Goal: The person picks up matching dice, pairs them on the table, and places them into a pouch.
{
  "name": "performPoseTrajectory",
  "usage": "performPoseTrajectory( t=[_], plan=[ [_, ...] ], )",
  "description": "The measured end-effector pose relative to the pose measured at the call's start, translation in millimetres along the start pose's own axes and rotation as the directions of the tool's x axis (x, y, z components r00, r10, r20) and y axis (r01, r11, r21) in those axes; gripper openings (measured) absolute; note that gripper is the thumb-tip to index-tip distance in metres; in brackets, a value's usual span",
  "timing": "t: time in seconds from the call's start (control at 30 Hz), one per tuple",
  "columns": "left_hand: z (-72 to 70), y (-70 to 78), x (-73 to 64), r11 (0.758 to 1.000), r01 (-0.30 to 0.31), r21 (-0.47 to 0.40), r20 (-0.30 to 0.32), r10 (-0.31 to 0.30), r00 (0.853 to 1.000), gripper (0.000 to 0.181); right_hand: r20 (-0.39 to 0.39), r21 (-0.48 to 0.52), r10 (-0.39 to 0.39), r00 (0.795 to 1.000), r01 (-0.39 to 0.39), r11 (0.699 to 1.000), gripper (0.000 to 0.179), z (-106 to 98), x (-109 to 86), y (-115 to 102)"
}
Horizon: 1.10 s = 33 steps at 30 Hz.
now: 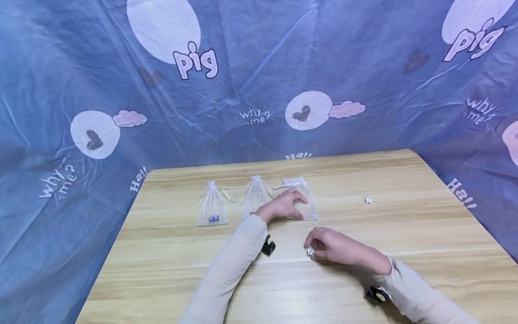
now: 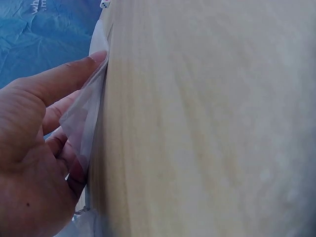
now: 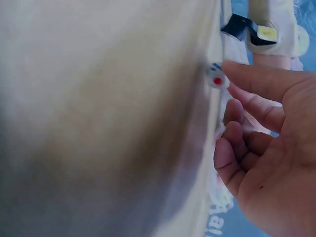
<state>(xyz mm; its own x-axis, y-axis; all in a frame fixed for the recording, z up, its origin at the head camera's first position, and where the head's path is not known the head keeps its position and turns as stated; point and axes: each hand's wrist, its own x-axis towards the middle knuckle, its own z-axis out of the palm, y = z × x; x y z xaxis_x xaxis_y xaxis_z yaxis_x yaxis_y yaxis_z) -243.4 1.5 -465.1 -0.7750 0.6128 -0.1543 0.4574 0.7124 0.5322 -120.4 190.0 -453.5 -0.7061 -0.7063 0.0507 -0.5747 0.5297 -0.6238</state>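
Note:
In the head view my left hand point(image 1: 286, 205) rests on the rightmost sheer white drawstring bag point(image 1: 309, 198), thumb and forefinger spread apart. The left wrist view shows the bag's thin mesh point(image 2: 81, 118) standing up in a loose fold against my left fingers point(image 2: 64, 81). My right hand point(image 1: 336, 246) pinches a small white die point(image 1: 310, 251) at its fingertips, low over the table. From the right wrist, this die point(image 3: 217, 80) shows a red pip, and the other fingers curl inward.
Left of that bag stand two more mesh bags: a middle one point(image 1: 256, 195) and a left one point(image 1: 208, 204) with blue dice point(image 1: 213, 218) inside. Another white die point(image 1: 368, 200) lies to the right on the wooden table point(image 1: 162, 270). A blue printed cloth point(image 1: 243, 81) hangs behind.

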Motion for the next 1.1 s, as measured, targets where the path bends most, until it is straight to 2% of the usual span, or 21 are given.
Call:
performPoseTrajectory(
  t=[0.1,0.23,0.43,0.53,0.7,0.87,1.1],
  plan=[
    [0.1,-0.5,-0.1,1.000,0.003,-0.005,0.000,-0.003,1.000,0.056,-0.035,0.020,0.016,0.999,-0.015,1.000,0.025,-12,-2.7,4],
    [0.3,-0.5,-0.4,1.000,0.010,-0.006,0.001,-0.010,1.000,0.057,-0.131,0.051,0.068,0.989,-0.062,0.997,0.030,-34,-10.1,20],
    [-0.7,0.8,-1.5,1.000,0.017,-0.015,0.006,-0.016,1.000,0.055,-0.295,0.074,0.131,0.946,-0.114,0.991,0.031,-62,-25.2,46],
    [-1.9,2.4,-1.8,1.000,0.015,-0.015,0.009,-0.014,1.000,0.055,-0.342,0.095,0.166,0.925,-0.141,0.985,0.031,-74,-33.3,57],
    [-1.1,2.3,-0.8,1.000,0.013,0.005,0.008,-0.013,1.000,0.054,-0.376,0.089,0.213,0.902,-0.193,0.977,0.032,-86,-43.4,75],
    [0.3,0.4,-0.3,1.000,0.016,0.012,0.006,-0.016,1.000,0.054,-0.376,0.090,0.286,0.882,-0.272,0.958,0.034,-92,-50.9,91],
    [-3.0,1.0,-1.2,1.000,-0.006,-0.006,0.019,0.006,1.000,0.052,-0.357,0.099,0.347,0.867,-0.335,0.937,0.036,-97,-58.1,110]
  ],
)
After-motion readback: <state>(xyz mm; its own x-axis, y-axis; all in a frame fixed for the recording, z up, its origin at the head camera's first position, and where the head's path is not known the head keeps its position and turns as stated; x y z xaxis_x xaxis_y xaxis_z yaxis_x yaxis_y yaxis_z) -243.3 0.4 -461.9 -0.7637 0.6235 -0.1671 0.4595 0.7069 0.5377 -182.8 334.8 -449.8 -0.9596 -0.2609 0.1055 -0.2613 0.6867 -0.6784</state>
